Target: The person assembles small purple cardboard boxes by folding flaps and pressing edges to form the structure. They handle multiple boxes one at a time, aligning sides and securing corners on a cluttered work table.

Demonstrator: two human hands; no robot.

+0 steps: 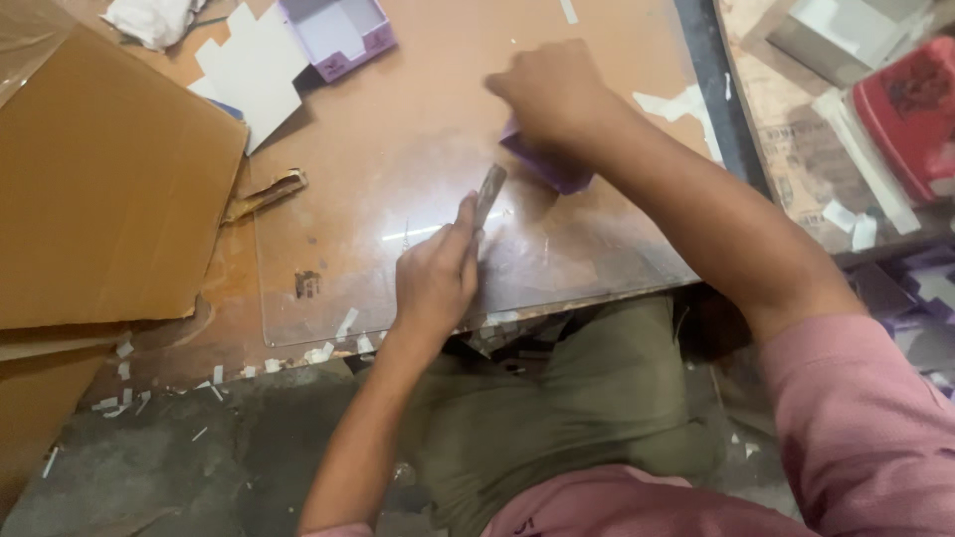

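A narrow, flat grey tool (489,191) is held in the closed grip of the left hand (435,278), its blade pointed up and away from the body over a clear sheet (398,159) that is laid on the brown counter (229,298). A small purple piece (549,167), seemingly a folded bit of card, is pressed down on that sheet under the right hand (553,94); the fingers are curled over it, so the grip is seen as closed on the piece, most of which is hidden beneath the palm. The tool's tip is placed just beside the purple piece, though whether they touch cannot be told. Farther back on the counter, an open purple box (340,34) is set next to a flat white card cut-out (254,75). A large sheet of brown cardboard (99,189) is spread over the counter's left side, and a torn strip (267,192) lies at its edge. White paper scraps (328,348) are scattered along the near rim. A red object (910,109) is seen at the far right.
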